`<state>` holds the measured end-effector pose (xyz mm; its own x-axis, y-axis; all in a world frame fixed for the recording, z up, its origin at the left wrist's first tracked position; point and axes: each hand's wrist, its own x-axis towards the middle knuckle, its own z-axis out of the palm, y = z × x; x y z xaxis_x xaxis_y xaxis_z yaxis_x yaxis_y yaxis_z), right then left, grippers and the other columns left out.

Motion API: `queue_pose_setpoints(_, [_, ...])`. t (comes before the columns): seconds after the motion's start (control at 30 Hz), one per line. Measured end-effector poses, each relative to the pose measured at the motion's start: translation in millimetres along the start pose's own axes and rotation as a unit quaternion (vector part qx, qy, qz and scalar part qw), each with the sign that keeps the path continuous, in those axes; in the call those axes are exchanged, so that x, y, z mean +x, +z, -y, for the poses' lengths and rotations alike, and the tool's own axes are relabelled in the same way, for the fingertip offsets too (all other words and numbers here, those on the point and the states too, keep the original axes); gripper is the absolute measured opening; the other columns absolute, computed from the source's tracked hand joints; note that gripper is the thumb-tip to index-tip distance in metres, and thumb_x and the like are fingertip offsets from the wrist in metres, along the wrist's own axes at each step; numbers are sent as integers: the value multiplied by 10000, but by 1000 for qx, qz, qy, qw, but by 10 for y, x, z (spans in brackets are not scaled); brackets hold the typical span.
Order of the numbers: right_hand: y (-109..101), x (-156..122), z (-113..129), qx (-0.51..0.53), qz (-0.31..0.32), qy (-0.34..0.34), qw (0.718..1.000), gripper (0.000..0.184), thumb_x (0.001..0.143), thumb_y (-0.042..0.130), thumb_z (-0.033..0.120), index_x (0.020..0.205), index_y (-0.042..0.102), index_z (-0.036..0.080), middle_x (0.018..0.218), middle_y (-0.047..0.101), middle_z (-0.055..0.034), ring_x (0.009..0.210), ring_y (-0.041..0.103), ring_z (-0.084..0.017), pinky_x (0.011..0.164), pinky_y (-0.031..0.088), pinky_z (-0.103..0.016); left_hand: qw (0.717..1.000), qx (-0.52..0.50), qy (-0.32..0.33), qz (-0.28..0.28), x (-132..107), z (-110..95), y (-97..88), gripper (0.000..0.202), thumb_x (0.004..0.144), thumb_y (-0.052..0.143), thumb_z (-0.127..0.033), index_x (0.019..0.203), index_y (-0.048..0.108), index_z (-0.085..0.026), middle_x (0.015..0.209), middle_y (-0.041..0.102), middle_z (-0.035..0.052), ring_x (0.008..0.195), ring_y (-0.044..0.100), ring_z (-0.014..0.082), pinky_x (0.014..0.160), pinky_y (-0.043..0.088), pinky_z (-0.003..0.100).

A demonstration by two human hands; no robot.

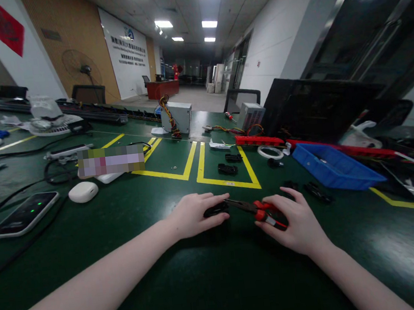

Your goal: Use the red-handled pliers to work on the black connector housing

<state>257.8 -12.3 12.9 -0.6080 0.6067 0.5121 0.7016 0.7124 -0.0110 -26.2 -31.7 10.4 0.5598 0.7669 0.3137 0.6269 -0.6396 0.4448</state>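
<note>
In the head view, pinches a small black part in the left hand, low over the green table, likely to steady so slight a piece against the tool. Grips pliers by the red handles with the right hand, apart from the left, and aims the narrow nose leftward at the left fingertips, presumably for a fine reach. At the tips, cannot tell touching the part from lying just beside it. Has two black pieces ahead, inside a yellow tape frame, perhaps for order and easy reach. Has a blue tray out to the right, beyond the right hand, seemingly for loose parts, with another black piece just beside it.
</note>
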Motion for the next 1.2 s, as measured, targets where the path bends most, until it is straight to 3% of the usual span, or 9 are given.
queue_pose_setpoints(0.3, [12, -3, -6, 6, 8, -3, 1000, 307, 812, 621, 462, 987, 600, 212, 926, 733, -72, 842, 672, -272, 942, 437, -562, 1000, -15, 13, -11, -8, 1, -17, 424, 978, 496, -415, 1370, 523, -257, 929, 643, 22, 745, 606, 145, 650, 431, 240])
queue_pose_setpoints(0.57, [24, -8, -21, 8, 9, -9, 1000, 316, 805, 625, 462, 1005, 599, 218, 943, 734, -70, 828, 675, -266, 940, 435, -558, 999, -34, 8, -7, -3, 3, -23, 413, 959, 533, -417, 1339, 558, -257, 922, 643, 17, 712, 592, 129, 624, 422, 229])
queue_pose_setpoints(0.97, [7, -13, -40, -11, 8, -14, 1000, 334, 801, 625, 467, 1009, 595, 208, 944, 733, -73, 824, 672, -255, 889, 440, -511, 990, -130, -20, -42, -10, 30, -27, 403, 927, 590, -399, 1296, 606, -238, 1016, 688, 51, 802, 630, 161, 679, 477, 258])
queue_pose_setpoints(1.2, [11, -21, -44, -22, -2, -20, 1000, 353, 796, 621, 477, 1014, 600, 200, 939, 730, -78, 793, 663, -242, 877, 432, -493, 984, -171, -35, -28, 5, 35, -27, 369, 928, 582, -401, 1233, 659, -210, 1020, 735, 60, 827, 666, 185, 727, 505, 288])
